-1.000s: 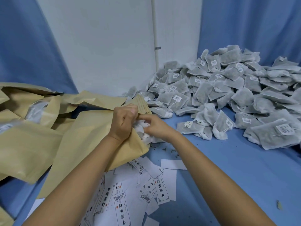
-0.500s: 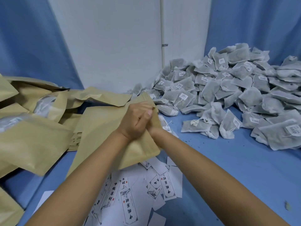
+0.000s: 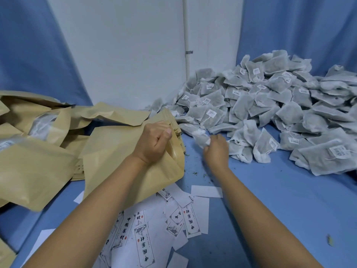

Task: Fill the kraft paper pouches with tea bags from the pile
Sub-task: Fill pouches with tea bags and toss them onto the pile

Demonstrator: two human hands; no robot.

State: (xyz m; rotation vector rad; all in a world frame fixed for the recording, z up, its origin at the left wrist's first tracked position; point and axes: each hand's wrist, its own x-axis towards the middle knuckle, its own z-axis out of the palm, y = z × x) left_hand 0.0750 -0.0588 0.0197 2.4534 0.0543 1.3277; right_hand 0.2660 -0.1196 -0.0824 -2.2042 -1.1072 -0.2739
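My left hand (image 3: 154,144) grips the top edge of a kraft paper pouch (image 3: 123,169), holding its mouth open toward the right. Just right of the pouch, my right hand (image 3: 216,147) holds a white tea bag (image 3: 201,139) at the near edge of the big pile of grey-white tea bags (image 3: 270,105). The tea bag is outside the pouch, a short gap from its mouth. What the pouch holds inside is hidden.
More kraft pouches (image 3: 34,147) lie heaped on the left of the blue table (image 3: 280,209). Printed white labels (image 3: 154,229) are scattered near the front between my arms. A white wall and blue curtains stand behind.
My right hand has left the pouch mouth, moved right to the pile's edge and taken hold of a tea bag. My left hand kept holding the pouch.
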